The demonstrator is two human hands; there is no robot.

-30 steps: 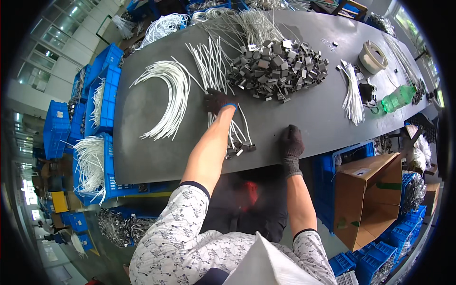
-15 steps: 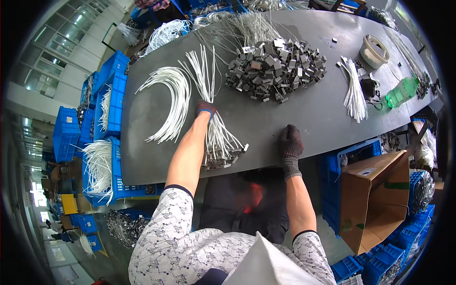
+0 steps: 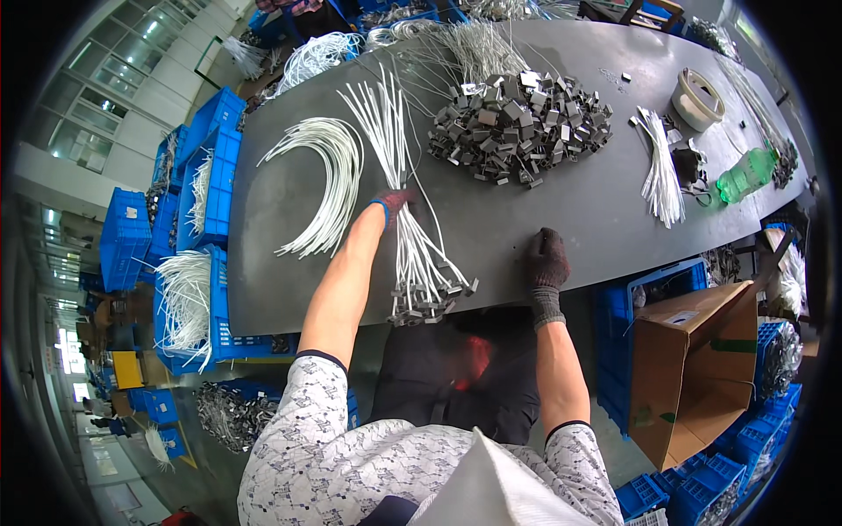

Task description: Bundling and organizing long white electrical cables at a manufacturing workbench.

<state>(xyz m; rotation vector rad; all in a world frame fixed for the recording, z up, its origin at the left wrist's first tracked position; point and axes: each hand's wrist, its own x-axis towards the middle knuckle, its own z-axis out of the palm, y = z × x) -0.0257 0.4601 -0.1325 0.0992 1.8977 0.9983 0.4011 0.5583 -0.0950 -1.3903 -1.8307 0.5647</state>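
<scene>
My left hand [image 3: 395, 205], in a dark red glove with a blue cuff edge, is closed around the middle of a bundle of white cables [image 3: 412, 241]. The strands fan out on both sides of my grip. Small metal blocks [image 3: 421, 302] cap their near ends by the table edge. Farther right, my right hand [image 3: 545, 260], in a dark glove, rests on the tabletop with its fingers curled in; no held thing shows there. A curved bundle of white cables [image 3: 338, 175] lies left of my left hand.
Beyond my hands, a heap of metal blocks [image 3: 522, 123] covers part of the grey table [image 3: 474, 219]. Another cable bundle [image 3: 658, 167], a round tub [image 3: 697, 98] and a green bottle [image 3: 745, 175] sit at the right. A cardboard box [image 3: 693, 368] and blue crates [image 3: 219, 307] flank the table.
The held bundle and my left hand have shifted slightly right, and the metal-capped ends have spread wider near the edge. My right hand stays curled in about the same place.
</scene>
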